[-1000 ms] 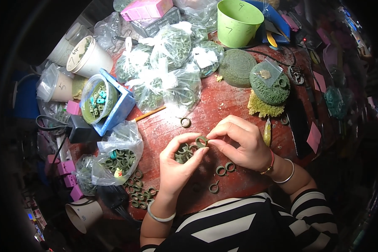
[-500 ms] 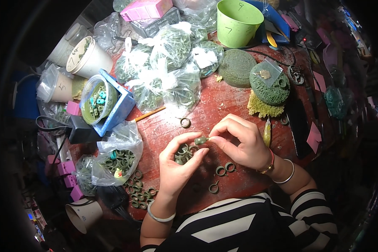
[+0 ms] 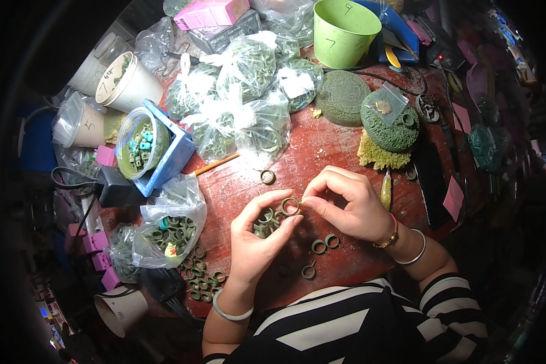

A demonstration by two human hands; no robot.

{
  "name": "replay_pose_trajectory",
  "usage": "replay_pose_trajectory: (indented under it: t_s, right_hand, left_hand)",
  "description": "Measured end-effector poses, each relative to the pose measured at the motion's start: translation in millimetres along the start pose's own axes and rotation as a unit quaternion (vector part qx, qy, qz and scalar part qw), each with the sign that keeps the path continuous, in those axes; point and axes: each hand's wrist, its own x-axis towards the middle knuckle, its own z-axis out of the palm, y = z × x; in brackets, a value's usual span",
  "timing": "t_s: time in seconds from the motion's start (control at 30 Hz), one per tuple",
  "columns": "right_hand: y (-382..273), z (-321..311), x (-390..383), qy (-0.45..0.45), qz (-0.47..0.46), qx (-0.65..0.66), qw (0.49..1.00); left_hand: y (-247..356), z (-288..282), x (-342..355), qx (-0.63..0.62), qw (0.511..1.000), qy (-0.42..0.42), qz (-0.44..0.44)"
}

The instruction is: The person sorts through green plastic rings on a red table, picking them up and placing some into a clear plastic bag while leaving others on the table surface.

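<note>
Several dark green rings lie cupped in my left hand, its thumb and fingers curled around them. At that hand's fingertips a single green ring shows its round opening. My right hand pinches this ring at its right side, where a short stem seems to be; the fingertips hide part of it. Below my hands two loose green rings rest side by side on the red table, with a stemmed ring nearer to me. Another ring lies beyond my left hand.
On the left, a clear bag of rings stands beside a pile of loose rings. Tied plastic bags fill the back. A green bucket, round green pads and a yellow-handled tool are further right.
The ring at my fingertips has turned, from its band seen side-on to its opening facing up. My right wrist has rotated slightly; both hands stay in nearly the same place.
</note>
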Motion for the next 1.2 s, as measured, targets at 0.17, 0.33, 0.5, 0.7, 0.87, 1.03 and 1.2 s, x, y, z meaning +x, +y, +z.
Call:
replay_pose_trajectory:
  t_s: [0.17,0.33,0.5,0.7,0.87,1.03,1.2]
  right_hand:
    - [-1,-1,0,-0.008,0.0,0.002,1.0]
    - [7,-9,3,-0.022,-0.029,-0.017,0.999]
    - [6,-18,-3,-0.244,-0.041,-0.097,0.964]
    - [5,-10,-10,-0.257,-0.076,-0.194,0.944]
    - [9,-4,-12,-0.183,-0.062,-0.181,0.964]
    - [4,-5,-3,-0.143,-0.027,-0.123,0.982]
    - [2,-8,-4,-0.145,-0.012,-0.121,0.982]
  left_hand:
    - [0,-1,0,-0.002,1.0,0.002,0.0]
    - [6,-9,-1,0.019,0.999,0.032,-0.004]
    - [14,-13,-7,0.008,0.997,0.071,-0.006]
    - [18,-39,-43,0.199,0.972,0.124,-0.02]
    - [18,-60,-68,0.486,0.859,0.148,0.062]
    - [25,-68,-84,0.612,0.782,0.103,0.057]
    - [55,-50,-85,0.661,0.747,0.06,0.033]
